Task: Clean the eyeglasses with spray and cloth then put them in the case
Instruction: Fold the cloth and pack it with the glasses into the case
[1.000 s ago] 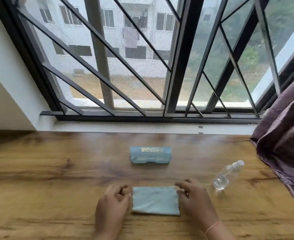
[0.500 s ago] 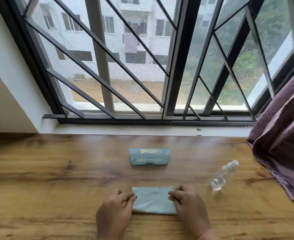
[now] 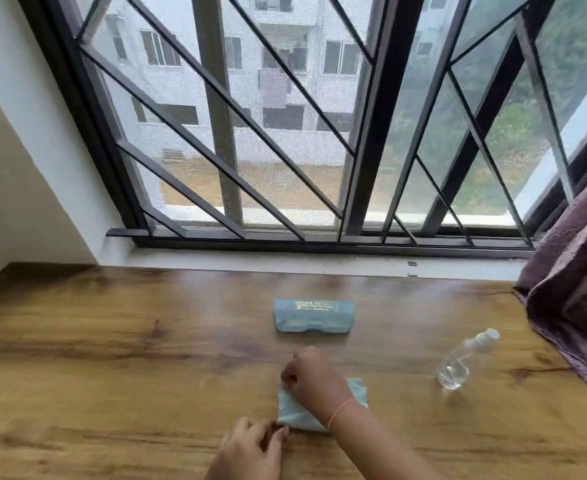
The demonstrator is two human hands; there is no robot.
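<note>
Lower centre of frame: one cloth (image 3: 294,415), thin, soft and evidently very light, lay flat on the table (image 3: 112,358). The right hand (image 3: 314,379) rested over it with fingers curled, apparently pinching its upper-left corner, and the left hand (image 3: 250,452) had loosely curled fingers at the lower-left corner, grip or mere touch not resolvable. Judged best taken by a corner, since it would drape limply and slide on smooth wood. Counted one closed case (image 3: 314,315) at centre (likely rigid, light), one clear spray bottle (image 3: 465,360) at centre right, two hands, and no eyeglasses in sight.
</note>
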